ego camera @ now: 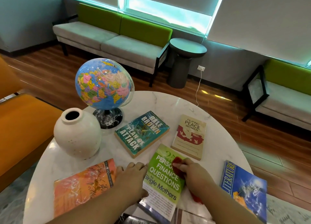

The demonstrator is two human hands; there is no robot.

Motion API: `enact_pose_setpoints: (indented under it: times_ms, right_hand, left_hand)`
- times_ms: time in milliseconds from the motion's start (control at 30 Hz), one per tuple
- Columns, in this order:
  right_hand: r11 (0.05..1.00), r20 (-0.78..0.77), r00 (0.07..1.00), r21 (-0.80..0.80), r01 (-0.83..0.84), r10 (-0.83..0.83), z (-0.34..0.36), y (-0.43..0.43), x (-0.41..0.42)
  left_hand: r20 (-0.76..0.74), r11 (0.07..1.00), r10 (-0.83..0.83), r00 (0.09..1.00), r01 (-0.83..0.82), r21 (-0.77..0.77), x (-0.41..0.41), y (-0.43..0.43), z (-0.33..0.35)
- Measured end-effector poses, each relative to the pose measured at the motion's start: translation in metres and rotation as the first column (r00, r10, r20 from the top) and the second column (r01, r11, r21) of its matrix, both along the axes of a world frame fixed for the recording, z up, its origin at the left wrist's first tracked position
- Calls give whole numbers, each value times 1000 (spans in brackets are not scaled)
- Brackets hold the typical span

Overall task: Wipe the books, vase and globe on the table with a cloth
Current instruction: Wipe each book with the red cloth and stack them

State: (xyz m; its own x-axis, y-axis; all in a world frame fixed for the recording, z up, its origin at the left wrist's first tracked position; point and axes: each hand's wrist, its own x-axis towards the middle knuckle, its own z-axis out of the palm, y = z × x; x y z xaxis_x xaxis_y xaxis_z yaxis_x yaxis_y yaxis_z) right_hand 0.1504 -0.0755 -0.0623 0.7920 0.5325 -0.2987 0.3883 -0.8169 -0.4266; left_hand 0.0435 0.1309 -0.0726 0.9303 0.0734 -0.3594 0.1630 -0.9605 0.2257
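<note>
My right hand [193, 175] grips a red cloth [178, 163] and presses it on the green finance book [164, 176] at the table's near middle. My left hand [133, 176] rests at that book's left edge, fingers curled over it. Around it lie a teal paperback [141, 133], a beige book [189, 137], an orange book [80, 186] and a blue literature book [244, 188]. A cream round vase [77, 134] stands at the left. Behind the vase stands the globe [102, 84] on a dark base.
The round white marble table [168, 102] holds everything. More dark books [134, 219] lie at its near edge. An orange seat [20, 122] is close on the left. Green-backed benches [117, 38] and a dark side table [185, 58] stand beyond.
</note>
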Motion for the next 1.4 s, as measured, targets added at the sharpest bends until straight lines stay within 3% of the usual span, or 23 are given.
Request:
enact_pose_setpoints:
  times_ms: [33,100,200,300,400,533,633,700,767,867,967,1100,1200,1300,1400]
  right_hand:
    - [999,-15,999,9,38,-37,0,6,-1]
    - [998,-59,997,-42,-48,45,-3,15,-7]
    - [995,-140,985,36,-92,96,1,16,-7]
    - [991,-163,981,68,117,-104,7,22,6]
    - [994,-140,985,32,107,-102,1,36,4]
    - [986,-297,950,107,131,-94,10,33,6]
    - [977,-223,954,27,210,-199,13,37,19]
    - [995,-151,983,-38,96,-101,8,44,15]
    - [999,-176,984,-31,17,-23,4,43,11]
    - [996,-253,964,0,87,-85,13,35,24]
    - [994,-102,990,-59,96,-102,8,44,34]
    - [994,-81,993,-67,-90,84,-7,46,27]
    - [991,-152,987,-109,-73,56,3,41,42]
    - [983,-62,996,-171,-70,61,2,58,45]
    - [957,24,982,-229,-179,189,-10,68,31]
  left_hand:
    - [1,1000,-5,1000,5,7,1,-1,-1]
    - [-1,1000,-15,1000,15,17,2,-2,-2]
    - [-9,1000,-29,1000,29,-4,3,-2,-2]
    - [-26,999,-37,999,36,-26,6,-4,-2]
    - [-43,998,-26,999,23,-63,8,-5,-3]
    - [-41,994,-20,999,16,-109,8,-4,-6]
    - [-43,995,-17,999,13,-99,9,-4,-6]
    - [-37,995,-13,999,9,-100,10,-4,-7]
    - [-39,994,-9,999,5,-109,9,-3,-8]
    - [-39,994,-15,999,10,-113,9,-2,-9]
    - [-51,994,-17,999,12,-106,11,-2,-10]
    - [-55,994,-25,998,19,-109,10,-2,-10]
    - [-53,993,-31,998,25,-113,10,-1,-10]
    - [-53,994,-36,998,30,-109,10,-1,-11]
    - [-51,993,-37,998,31,-115,10,-1,-10]
